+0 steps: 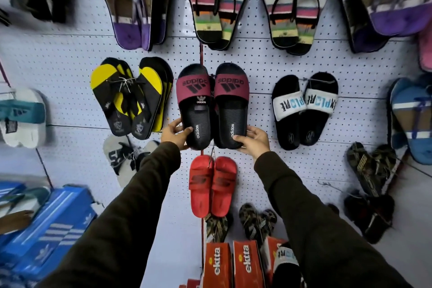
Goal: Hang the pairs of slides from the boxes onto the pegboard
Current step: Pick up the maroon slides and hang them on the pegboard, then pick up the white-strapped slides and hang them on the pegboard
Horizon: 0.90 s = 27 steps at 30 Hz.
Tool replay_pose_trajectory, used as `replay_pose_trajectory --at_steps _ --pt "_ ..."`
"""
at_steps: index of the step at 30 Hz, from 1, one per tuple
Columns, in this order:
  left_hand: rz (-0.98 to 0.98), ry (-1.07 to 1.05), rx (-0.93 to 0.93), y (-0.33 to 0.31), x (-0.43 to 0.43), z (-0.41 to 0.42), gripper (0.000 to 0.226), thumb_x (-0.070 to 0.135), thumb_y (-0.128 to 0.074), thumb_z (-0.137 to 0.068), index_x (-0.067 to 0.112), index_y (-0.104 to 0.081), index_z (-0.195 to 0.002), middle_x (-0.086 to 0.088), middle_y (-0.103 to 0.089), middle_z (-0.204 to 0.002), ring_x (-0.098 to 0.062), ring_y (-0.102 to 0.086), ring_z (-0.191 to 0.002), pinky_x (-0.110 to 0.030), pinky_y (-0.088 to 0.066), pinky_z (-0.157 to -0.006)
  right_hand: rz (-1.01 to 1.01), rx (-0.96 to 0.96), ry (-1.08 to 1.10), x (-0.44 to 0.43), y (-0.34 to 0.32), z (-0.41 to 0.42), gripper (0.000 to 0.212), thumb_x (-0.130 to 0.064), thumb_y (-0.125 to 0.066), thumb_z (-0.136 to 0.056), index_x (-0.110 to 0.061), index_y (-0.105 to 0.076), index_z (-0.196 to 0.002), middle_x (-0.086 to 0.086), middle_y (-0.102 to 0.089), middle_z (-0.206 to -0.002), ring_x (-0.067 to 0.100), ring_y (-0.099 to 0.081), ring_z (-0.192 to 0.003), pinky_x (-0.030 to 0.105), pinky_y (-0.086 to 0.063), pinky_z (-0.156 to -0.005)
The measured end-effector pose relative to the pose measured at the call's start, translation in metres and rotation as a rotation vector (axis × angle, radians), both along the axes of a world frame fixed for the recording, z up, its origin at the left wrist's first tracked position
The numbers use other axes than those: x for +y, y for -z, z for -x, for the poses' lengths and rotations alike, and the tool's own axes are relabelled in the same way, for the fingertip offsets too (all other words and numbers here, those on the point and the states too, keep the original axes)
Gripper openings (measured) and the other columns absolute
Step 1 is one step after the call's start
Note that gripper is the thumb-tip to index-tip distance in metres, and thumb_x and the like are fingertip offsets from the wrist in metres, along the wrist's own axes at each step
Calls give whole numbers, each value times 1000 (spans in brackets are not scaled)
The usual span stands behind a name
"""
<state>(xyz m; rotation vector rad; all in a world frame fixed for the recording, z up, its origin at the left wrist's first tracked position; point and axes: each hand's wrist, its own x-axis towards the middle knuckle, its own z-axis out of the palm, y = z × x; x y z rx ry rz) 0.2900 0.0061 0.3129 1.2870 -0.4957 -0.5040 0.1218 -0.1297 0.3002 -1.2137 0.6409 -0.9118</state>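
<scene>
A pair of black slides with maroon straps is pressed toe-up against the white pegboard, in the middle of the view. My left hand grips the heel of the left slide, thumb on the footbed. My right hand grips the heel of the right slide the same way. Whether the pair hangs on a peg is hidden behind the slides. Orange boxes stand below, and blue striped boxes lie at lower left.
Other pairs hang all around: yellow-and-black flip-flops to the left, white-strapped black slides to the right, red slides just below, striped flip-flops above. Another person's hand rests on a box at far left.
</scene>
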Motion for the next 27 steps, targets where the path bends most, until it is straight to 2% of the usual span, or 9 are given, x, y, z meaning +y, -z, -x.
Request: replay_pose_trajectory --at_steps 3,5,9,13,17,19,22,24,27 --pt "-51 36 17 20 -2 -2 51 0 -56 -91 11 -44 -139 1 -59 -91 -25 -54 -101 -36 -49 -68 -11 24 17 -4 23 -4 63 12 -73 -74 -1 -52 -133 22 -61 -135 40 -63 -120 44 -63 -75" --pt "-61 51 23 32 -4 -1 51 1 -56 -91 12 -44 -140 -5 -60 -102 -26 -54 -100 -36 -50 -69 -27 31 18 -6 37 -6 62 13 -72 -74 0 -53 -131 24 -60 -135 42 -63 -120 53 -58 -88" --pt "-13 9 22 47 -11 -1 52 2 -55 -92 16 -45 -141 -9 -60 -121 -27 -56 -99 -31 -51 -64 -12 3 23 -5 53 -12 54 11 -69 -78 -2 -55 -129 25 -61 -133 41 -62 -122 45 -58 -80" --pt "45 -68 10 57 -12 4 50 0 -53 -92 14 -47 -140 -5 -60 -122 -25 -57 -98 -32 -51 -68 15 19 11 -5 66 -13 53 6 -69 -82 -10 -54 -131 20 -60 -133 35 -61 -122 33 -58 -73" --pt "79 -226 21 87 -9 22 46 11 -61 -89 19 -51 -134 1 -59 -122 -19 -59 -96 -35 -54 -75 2 58 -36 3 86 4 51 -4 -68 -87 -9 -50 -135 11 -61 -123 24 -68 -92 29 -59 -70" --pt "107 -328 -17 109 -5 43 40 18 -63 -88 24 -55 -127 2 -62 -118 -15 -61 -92 -39 -56 -80 7 91 -42 6 100 17 51 -6 -68 -88 -9 -50 -135 12 -63 -122 22 -68 -86 26 -60 -65" --pt "56 -314 -35 149 -3 79 28 20 -63 -89 22 -61 -116 7 -65 -106 -17 -61 -93 -36 -58 -80 17 154 -25 8 128 38 43 -5 -67 -88 -8 -55 -129 11 -64 -118 20 -68 -84 25 -61 -62" --pt "-17 -268 -3 177 -7 101 26 17 -62 -89 18 -63 -115 11 -67 -100 -22 -64 -95 -47 -57 -90 10 201 -10 7 149 54 34 -5 -66 -88 -11 -61 -121 10 -65 -117 20 -68 -84 27 -60 -64" --pt "-163 -220 13 213 -11 129 25 16 -64 -88 15 -66 -112 -7 -70 -105 -25 -65 -91 -51 -55 -93 -37 281 2 7 180 83 32 -3 -64 -89 -9 -62 -121 11 -65 -120 24 -65 -98 22 -58 -60"
